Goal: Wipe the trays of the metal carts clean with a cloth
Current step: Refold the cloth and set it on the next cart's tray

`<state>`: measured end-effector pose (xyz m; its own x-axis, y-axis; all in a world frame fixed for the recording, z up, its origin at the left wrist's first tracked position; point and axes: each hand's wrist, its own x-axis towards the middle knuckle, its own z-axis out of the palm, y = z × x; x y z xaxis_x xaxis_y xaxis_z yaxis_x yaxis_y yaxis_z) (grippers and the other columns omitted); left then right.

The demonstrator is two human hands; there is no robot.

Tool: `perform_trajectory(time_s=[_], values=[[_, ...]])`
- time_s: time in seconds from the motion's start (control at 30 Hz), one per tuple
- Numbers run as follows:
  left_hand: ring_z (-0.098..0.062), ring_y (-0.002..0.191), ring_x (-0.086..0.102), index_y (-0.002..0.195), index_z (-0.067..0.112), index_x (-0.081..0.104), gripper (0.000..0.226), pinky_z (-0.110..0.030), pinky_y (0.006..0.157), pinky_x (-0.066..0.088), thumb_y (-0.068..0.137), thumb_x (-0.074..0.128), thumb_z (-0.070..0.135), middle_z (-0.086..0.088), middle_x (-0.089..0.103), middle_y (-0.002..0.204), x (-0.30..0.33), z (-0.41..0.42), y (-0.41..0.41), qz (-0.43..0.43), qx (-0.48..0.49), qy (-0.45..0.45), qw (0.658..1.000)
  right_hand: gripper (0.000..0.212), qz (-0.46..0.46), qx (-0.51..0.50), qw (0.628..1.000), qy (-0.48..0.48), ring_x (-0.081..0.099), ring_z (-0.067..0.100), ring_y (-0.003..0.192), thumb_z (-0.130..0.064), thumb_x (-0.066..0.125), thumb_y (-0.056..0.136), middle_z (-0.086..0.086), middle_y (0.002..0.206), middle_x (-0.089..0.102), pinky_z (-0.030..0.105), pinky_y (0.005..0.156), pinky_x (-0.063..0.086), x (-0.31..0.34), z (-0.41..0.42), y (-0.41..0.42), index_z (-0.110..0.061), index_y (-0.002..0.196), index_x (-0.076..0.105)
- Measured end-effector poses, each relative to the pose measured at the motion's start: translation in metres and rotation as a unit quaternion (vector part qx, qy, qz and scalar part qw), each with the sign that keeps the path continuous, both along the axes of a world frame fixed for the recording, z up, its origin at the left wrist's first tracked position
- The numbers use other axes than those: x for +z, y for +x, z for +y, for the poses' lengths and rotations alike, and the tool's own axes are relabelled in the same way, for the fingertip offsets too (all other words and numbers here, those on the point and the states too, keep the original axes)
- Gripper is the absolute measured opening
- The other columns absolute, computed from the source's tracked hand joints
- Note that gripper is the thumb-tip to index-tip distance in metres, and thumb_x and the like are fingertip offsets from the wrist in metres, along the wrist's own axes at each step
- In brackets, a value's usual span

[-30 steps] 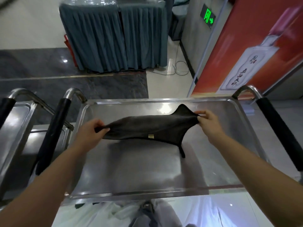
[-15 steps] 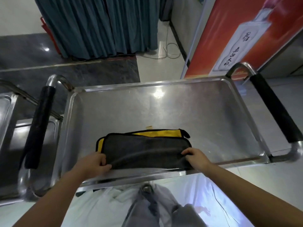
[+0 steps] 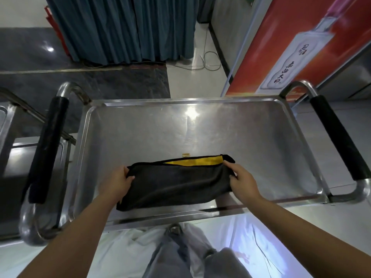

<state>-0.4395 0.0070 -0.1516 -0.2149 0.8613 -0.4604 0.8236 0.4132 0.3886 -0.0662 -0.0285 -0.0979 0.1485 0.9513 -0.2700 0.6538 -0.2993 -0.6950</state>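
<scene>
A dark grey cloth (image 3: pixel 176 183) with a yellow inner side lies folded on the steel top tray (image 3: pixel 180 129) of the metal cart, near the tray's front edge. My left hand (image 3: pixel 118 179) grips the cloth's upper left corner. My right hand (image 3: pixel 241 178) pinches its upper right corner. A strip of the yellow side shows along the cloth's far edge. A small yellow tag (image 3: pixel 185 155) sticks out just beyond that edge.
Black-padded handles stand at the cart's left (image 3: pixel 47 149) and right (image 3: pixel 339 137). A second metal cart (image 3: pixel 12 137) is at the far left. Blue curtains (image 3: pixel 124 29) and a red poster board (image 3: pixel 301 43) stand beyond. Cables lie on the floor.
The cloth, stretched in the air a second ago, was laid down and folded in half on the tray. Both hands have moved from its near edge up to its far corners.
</scene>
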Motion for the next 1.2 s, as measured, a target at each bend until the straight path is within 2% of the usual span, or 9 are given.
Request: perform_trajectory(time_s=[0.17,0.33,0.5,0.67,0.77,0.87,0.93,1.03,1.2], values=[[-0.015,0.065,0.049,0.088,0.023,0.047,0.011,-0.031,0.055,0.032,0.093,0.057,0.024,0.000,0.052,0.073,0.006,-0.008,-0.021,-0.057,0.087,0.093,0.990,0.049,-0.009,0.027,0.998,0.051,0.050,0.019,0.124,0.003,0.046,0.094,0.001,0.138,0.054,0.025,0.105,0.035,0.008,0.013,0.001,-0.019,0.137,0.052],[-0.031,0.075,0.059,0.088,0.007,0.052,0.021,-0.042,0.072,0.048,0.096,0.055,0.026,-0.017,0.062,0.082,0.000,-0.014,-0.033,-0.064,0.091,-0.015,0.994,0.050,-0.045,0.017,0.998,-0.043,0.046,0.026,0.130,-0.003,0.046,0.096,0.005,0.144,0.048,0.032,0.108,0.033,-0.015,0.022,0.000,-0.019,0.144,0.043],[-0.024,0.072,0.064,0.081,0.010,0.063,0.046,-0.033,0.058,0.046,0.080,0.067,0.055,-0.009,0.066,0.076,0.006,-0.018,-0.023,-0.089,0.076,-0.062,0.991,0.053,-0.084,0.030,0.991,-0.104,0.051,0.025,0.120,-0.018,0.061,0.092,0.009,0.137,0.045,0.025,0.097,0.037,-0.029,0.013,-0.006,-0.020,0.142,0.045],[-0.026,0.081,0.060,0.097,0.008,0.063,0.030,-0.033,0.070,0.046,0.083,0.072,0.032,-0.008,0.062,0.086,0.004,-0.021,-0.016,-0.091,0.090,-0.089,0.988,0.061,-0.061,0.012,0.992,-0.106,0.055,0.024,0.110,-0.014,0.068,0.087,0.007,0.135,0.040,0.028,0.097,0.043,-0.030,0.003,-0.007,-0.023,0.142,0.042],[-0.025,0.084,0.060,0.099,0.012,0.061,0.021,-0.035,0.075,0.049,0.084,0.069,0.023,-0.010,0.064,0.093,0.010,-0.015,-0.011,-0.145,0.133,-0.103,0.975,0.070,-0.142,0.079,0.977,-0.141,0.058,0.028,0.104,-0.004,0.060,0.086,0.007,0.139,0.033,0.032,0.093,0.047,-0.031,0.000,0.002,-0.024,0.147,0.033],[-0.018,0.075,0.059,0.093,0.014,0.058,0.012,-0.029,0.059,0.047,0.084,0.066,0.011,-0.011,0.064,0.093,0.029,-0.003,0.005,-0.218,0.158,-0.078,0.960,0.077,-0.195,0.152,0.956,-0.161,0.058,0.031,0.104,-0.005,0.060,0.085,0.007,0.140,0.029,0.036,0.093,0.049,-0.030,0.004,0.009,-0.026,0.151,0.024],[-0.018,0.076,0.060,0.099,0.016,0.053,0.022,-0.027,0.051,0.046,0.083,0.066,0.009,-0.010,0.062,0.097,0.044,0.005,0.025,-0.251,0.152,-0.061,0.954,0.082,-0.207,0.192,0.945,-0.166,0.057,0.032,0.107,-0.006,0.060,0.084,0.008,0.143,0.025,0.037,0.094,0.049,-0.030,0.008,0.013,-0.025,0.152,0.020],[-0.023,0.083,0.062,0.110,0.023,0.043,0.039,-0.030,0.052,0.051,0.084,0.065,0.006,-0.003,0.058,0.097,0.068,0.012,0.067,-0.297,0.131,-0.060,0.944,0.084,-0.215,0.234,0.935,-0.160,0.057,0.033,0.109,-0.013,0.063,0.086,0.008,0.150,0.016,0.037,0.093,0.049,-0.031,0.009,0.022,-0.025,0.153,0.014],[-0.029,0.084,0.063,0.112,0.020,0.046,0.032,-0.027,0.046,0.053,0.087,0.059,0.006,-0.012,0.057,0.104,0.086,0.013,0.156,-0.292,0.074,-0.094,0.949,0.091,-0.157,0.274,0.936,-0.157,0.046,0.031,0.128,-0.040,0.066,0.085,0.007,0.159,0.002,0.032,0.100,0.041,-0.028,0.011,0.051,-0.028,0.154,0.008]])
